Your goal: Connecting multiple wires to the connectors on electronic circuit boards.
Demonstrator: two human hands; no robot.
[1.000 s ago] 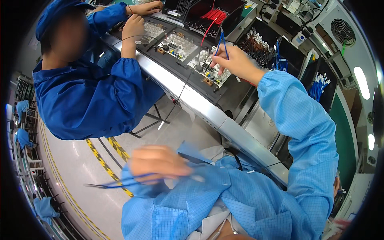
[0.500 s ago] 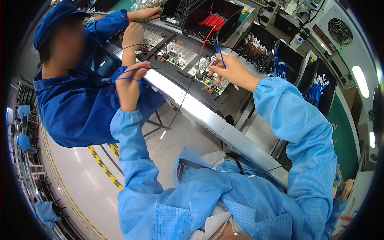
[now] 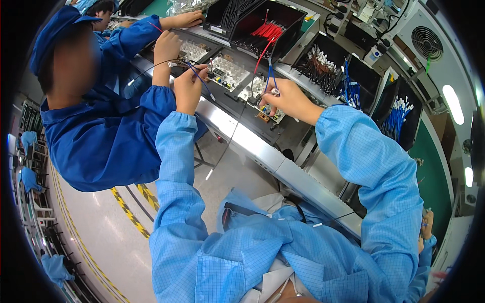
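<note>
Left hand (image 3: pixel 188 87) raised over the tabletop (image 3: pixel 237 132) edge, fingers pinching a blue wire (image 3: pixel 201 81) that runs up to the right hand (image 3: pixel 285 98), whose fingers pinch the wire's other end just above a small component board (image 3: pixel 262 108) in the tray row. Behind: black bins holding red wires (image 3: pixel 267 31), brown-ended leads (image 3: pixel 321 63) and blue cables (image 3: pixel 396 118). A co-worker's hand (image 3: pixel 166 48) in a dark blue sleeve holds a thin black wire just beside the left hand; apart, not touching.
</note>
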